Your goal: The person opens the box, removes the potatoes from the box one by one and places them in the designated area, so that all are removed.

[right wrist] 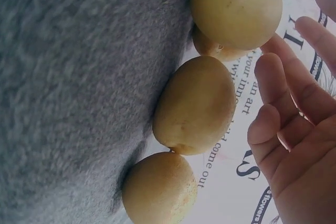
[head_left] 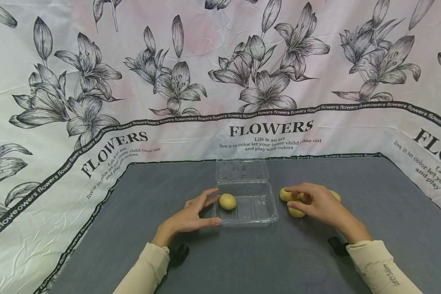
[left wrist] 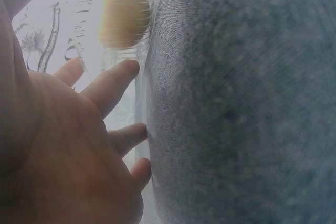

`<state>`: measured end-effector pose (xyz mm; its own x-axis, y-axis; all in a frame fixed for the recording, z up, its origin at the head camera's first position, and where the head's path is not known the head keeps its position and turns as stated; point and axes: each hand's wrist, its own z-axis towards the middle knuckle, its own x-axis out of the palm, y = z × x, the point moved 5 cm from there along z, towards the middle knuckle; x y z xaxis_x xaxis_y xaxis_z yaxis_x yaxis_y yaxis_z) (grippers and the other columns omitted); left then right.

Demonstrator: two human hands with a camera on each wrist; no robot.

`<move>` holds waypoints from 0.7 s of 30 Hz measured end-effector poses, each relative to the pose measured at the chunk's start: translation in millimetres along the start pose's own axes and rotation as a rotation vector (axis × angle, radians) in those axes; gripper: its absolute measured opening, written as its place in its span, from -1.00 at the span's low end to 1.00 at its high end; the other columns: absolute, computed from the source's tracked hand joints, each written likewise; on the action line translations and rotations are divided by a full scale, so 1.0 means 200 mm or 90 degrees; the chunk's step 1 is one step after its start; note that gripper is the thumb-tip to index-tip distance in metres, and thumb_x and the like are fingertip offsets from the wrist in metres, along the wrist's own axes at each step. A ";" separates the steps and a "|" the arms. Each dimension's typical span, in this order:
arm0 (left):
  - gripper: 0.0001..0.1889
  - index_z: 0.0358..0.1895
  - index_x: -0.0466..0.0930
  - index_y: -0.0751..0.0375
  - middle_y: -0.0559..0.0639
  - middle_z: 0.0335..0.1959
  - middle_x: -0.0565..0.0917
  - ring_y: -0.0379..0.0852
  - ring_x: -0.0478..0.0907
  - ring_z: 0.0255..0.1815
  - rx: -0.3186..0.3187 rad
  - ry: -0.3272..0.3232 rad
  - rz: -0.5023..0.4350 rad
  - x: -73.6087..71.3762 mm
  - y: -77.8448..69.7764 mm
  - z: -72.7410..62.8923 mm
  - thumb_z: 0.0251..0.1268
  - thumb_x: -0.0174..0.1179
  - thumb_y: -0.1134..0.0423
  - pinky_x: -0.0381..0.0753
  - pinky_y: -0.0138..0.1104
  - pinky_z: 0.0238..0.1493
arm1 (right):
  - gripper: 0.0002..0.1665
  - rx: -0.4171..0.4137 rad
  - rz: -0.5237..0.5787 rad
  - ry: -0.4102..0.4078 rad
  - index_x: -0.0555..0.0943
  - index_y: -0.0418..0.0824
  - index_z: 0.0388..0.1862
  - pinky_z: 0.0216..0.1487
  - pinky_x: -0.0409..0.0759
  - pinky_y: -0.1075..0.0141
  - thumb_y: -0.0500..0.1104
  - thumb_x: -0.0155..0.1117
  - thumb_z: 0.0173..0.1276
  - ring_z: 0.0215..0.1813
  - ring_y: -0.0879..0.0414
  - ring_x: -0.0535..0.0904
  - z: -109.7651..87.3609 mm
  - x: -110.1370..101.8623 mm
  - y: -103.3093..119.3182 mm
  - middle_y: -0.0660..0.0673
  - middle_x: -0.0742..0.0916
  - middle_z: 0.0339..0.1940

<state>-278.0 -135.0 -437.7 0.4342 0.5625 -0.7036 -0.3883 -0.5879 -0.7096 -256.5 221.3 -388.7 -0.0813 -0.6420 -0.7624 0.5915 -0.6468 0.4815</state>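
A clear plastic clamshell container (head_left: pixel 251 206), lid raised at the back, stands on the grey table. One yellow potato (head_left: pixel 228 201) lies at its left end; the left wrist view shows this potato (left wrist: pixel 125 17) through the ribbed wall. My left hand (head_left: pixel 191 214) spreads around the container's left side, thumb by the front corner and fingertips at the wall. To the right, my right hand (head_left: pixel 317 202) hovers over a group of potatoes (head_left: pixel 296 212), fingers loosely bent and partly hiding them. In the right wrist view its fingers (right wrist: pixel 273 80) curve beside several potatoes (right wrist: pixel 195 106).
The grey table (head_left: pixel 242 261) ends at a floral cloth backdrop (head_left: pixel 194 139) just behind the container lid (head_left: pixel 241 170). Black straps with cameras sit at both wrists, beside the light sleeves (head_left: pixel 143 271).
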 end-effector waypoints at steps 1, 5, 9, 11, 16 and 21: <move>0.01 0.66 -0.12 -0.16 -0.20 0.59 0.29 0.09 -0.10 0.71 0.000 0.000 0.000 0.00 0.00 0.00 0.30 0.30 -0.25 -0.19 0.26 0.52 | -0.61 -0.002 -0.004 -0.003 0.75 -0.16 0.06 -0.37 0.49 0.36 -0.18 0.55 0.25 -0.39 0.36 0.47 0.00 0.00 0.00 -0.01 0.78 -0.23; 0.01 0.66 -0.13 -0.16 -0.21 0.59 0.29 0.09 -0.11 0.71 -0.002 0.000 0.001 0.00 0.00 0.00 0.31 0.30 -0.25 -0.18 0.27 0.52 | -0.61 -0.013 -0.022 -0.018 0.76 -0.16 0.04 -0.32 0.55 0.31 -0.19 0.57 0.21 -0.36 0.36 0.51 0.01 0.01 0.01 -0.03 0.79 -0.24; 0.01 0.66 -0.12 -0.17 -0.21 0.59 0.28 0.10 -0.11 0.71 -0.005 0.001 0.001 0.00 0.00 -0.01 0.30 0.30 -0.25 -0.19 0.27 0.52 | -0.60 -0.024 -0.029 -0.029 0.76 -0.15 0.04 -0.30 0.52 0.30 -0.19 0.58 0.19 -0.35 0.27 0.51 0.03 0.02 0.02 -0.03 0.78 -0.25; 0.01 0.66 -0.12 -0.18 -0.21 0.59 0.29 0.11 -0.12 0.71 -0.006 0.002 0.000 0.00 0.00 -0.01 0.30 0.30 -0.26 -0.19 0.27 0.52 | -0.59 -0.031 -0.033 -0.034 0.76 -0.14 0.05 -0.29 0.51 0.30 -0.18 0.58 0.19 -0.33 0.21 0.52 0.03 0.02 0.03 -0.01 0.77 -0.24; 0.01 0.66 -0.12 -0.17 -0.20 0.59 0.29 0.10 -0.12 0.71 -0.006 0.003 -0.002 0.00 0.00 -0.01 0.30 0.30 -0.26 -0.18 0.27 0.52 | -0.55 -0.050 -0.040 -0.049 0.75 -0.13 0.07 -0.27 0.51 0.29 -0.20 0.59 0.17 -0.28 0.14 0.55 0.04 0.04 0.04 -0.03 0.78 -0.19; 0.01 0.66 -0.12 -0.17 -0.21 0.59 0.29 0.11 -0.11 0.71 -0.007 0.002 -0.004 0.00 0.00 -0.01 0.30 0.30 -0.25 -0.18 0.27 0.52 | -0.53 -0.058 -0.036 -0.055 0.75 -0.15 0.07 -0.27 0.49 0.30 -0.21 0.61 0.14 -0.28 0.15 0.51 0.06 0.06 0.05 -0.05 0.79 -0.19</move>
<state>-276.7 -135.7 -436.8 0.4393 0.5636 -0.6995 -0.3767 -0.5914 -0.7130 -260.9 201.9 -388.7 -0.1828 -0.6407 -0.7457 0.6535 -0.6459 0.3946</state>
